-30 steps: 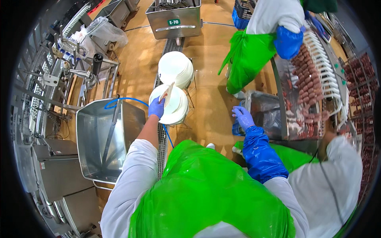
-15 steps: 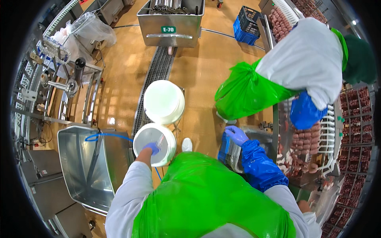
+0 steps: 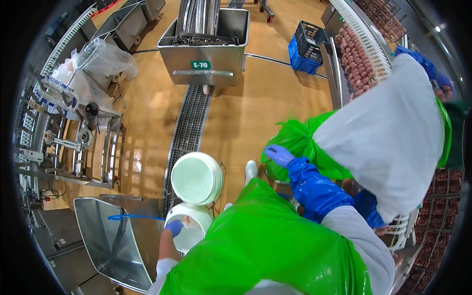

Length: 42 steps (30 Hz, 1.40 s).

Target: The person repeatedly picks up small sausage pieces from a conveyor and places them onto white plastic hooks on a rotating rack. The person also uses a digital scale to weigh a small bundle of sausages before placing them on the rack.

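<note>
My left hand (image 3: 174, 227), in a purple-blue glove, is at the left inside edge of the nearer white bucket (image 3: 200, 212). Its fingers are too small and blurred to read. Pinkish scraps (image 3: 187, 221) show in the bucket beside it. My right hand (image 3: 280, 155), gloved and with a blue sleeve cover (image 3: 317, 189) above the wrist, hangs in the air at the right with loosely extended fingers and nothing in them. Behind it is the green apron of a co-worker (image 3: 383, 132). A second white bucket (image 3: 196, 178) stands just beyond the first.
A steel tub (image 3: 110, 236) with a blue hose (image 3: 135, 216) across it is at my left. Ahead, a steel cart (image 3: 201, 77) carries metal bars, behind a floor drain grate (image 3: 189, 125). Stacked crates (image 3: 306, 56) and sausages (image 3: 354, 61) on a machine lie at the right.
My view has shifted, with the buckets now lower in it. My left hand has moved from deep in the nearer bucket to its left edge. The co-worker's arm has swung up at the far right.
</note>
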Tool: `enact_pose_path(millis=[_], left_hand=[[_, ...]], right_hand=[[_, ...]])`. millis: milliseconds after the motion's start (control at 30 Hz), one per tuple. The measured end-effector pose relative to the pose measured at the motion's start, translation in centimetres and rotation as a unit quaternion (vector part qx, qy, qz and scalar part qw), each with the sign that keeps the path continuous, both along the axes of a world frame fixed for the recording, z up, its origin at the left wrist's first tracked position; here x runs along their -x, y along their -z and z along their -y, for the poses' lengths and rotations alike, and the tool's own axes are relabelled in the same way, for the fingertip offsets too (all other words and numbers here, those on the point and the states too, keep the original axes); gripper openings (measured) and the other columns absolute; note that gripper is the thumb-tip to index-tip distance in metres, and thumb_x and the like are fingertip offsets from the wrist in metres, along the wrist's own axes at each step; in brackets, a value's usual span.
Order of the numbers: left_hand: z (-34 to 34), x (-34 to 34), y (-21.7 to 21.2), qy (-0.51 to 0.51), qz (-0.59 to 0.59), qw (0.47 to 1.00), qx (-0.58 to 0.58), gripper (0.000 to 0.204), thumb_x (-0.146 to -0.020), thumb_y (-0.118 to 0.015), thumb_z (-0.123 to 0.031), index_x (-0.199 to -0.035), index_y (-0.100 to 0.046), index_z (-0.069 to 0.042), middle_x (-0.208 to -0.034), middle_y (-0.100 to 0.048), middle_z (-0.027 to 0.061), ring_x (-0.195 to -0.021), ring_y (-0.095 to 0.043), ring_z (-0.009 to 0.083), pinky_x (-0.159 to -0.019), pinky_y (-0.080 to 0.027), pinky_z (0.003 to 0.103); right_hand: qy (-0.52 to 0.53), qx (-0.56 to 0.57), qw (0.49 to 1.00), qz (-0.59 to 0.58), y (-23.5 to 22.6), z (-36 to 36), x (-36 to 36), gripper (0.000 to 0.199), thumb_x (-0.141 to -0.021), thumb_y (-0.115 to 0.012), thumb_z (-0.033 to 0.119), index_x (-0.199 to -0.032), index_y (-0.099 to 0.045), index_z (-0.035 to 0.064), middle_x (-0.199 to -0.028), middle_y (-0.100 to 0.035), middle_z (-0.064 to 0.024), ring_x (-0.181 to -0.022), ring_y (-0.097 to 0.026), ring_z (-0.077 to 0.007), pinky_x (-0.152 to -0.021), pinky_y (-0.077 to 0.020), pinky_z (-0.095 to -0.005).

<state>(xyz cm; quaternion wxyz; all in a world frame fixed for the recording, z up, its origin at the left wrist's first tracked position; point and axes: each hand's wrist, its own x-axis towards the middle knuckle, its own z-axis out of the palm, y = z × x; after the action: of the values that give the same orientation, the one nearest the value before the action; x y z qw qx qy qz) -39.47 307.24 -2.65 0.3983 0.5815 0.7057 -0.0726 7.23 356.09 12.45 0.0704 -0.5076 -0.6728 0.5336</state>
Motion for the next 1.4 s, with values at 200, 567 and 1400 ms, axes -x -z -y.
enact_pose_path(millis=[200,567,1400], left_hand=[[-16.4,-5.8,-15.1,-0.46,0.292,0.837,-0.059,0.031,-0.1,-0.052,-0.025,-0.111,-0.067,0.001,-0.108,-0.07,0.0172,-0.093,-0.071,0.0242,-0.082,-0.056,0.038],[-27.3,-3.2,-0.5,-0.567,0.299,0.763,-0.085,0.028,-0.097,-0.048,-0.019,-0.118,-0.065,-0.012,-0.117,-0.067,0.0089,-0.104,-0.065,0.0268,-0.089,-0.054,0.039],[-70.2,-37.0,-32.8,0.043,0.477,0.868,-0.131,0.031,-0.1,-0.052,-0.008,-0.127,-0.061,0.003,-0.125,-0.065,0.0141,-0.116,-0.063,0.022,-0.1,-0.048,0.035]], right_hand=[[-0.05,-0.074,0.995,0.04,4.4,-16.1,8.6,0.047,-0.092,-0.059,0.041,-0.116,-0.067,0.0013,-0.105,-0.071,-0.0156,-0.094,-0.069,-0.0233,-0.086,-0.0531,-0.0365],[-0.231,-0.076,0.969,0.049,-2.8,-23.9,19.4,0.046,-0.09,-0.06,0.044,-0.118,-0.067,0.0075,-0.116,-0.069,-0.0152,-0.109,-0.064,-0.0329,-0.096,-0.0498,-0.0413],[0.361,-0.166,0.909,0.128,-11.2,-13.5,-25.2,0.047,-0.093,-0.057,0.051,-0.091,-0.071,0.0059,-0.085,-0.068,-0.0175,-0.082,-0.066,-0.0365,-0.075,-0.0506,-0.0455]])
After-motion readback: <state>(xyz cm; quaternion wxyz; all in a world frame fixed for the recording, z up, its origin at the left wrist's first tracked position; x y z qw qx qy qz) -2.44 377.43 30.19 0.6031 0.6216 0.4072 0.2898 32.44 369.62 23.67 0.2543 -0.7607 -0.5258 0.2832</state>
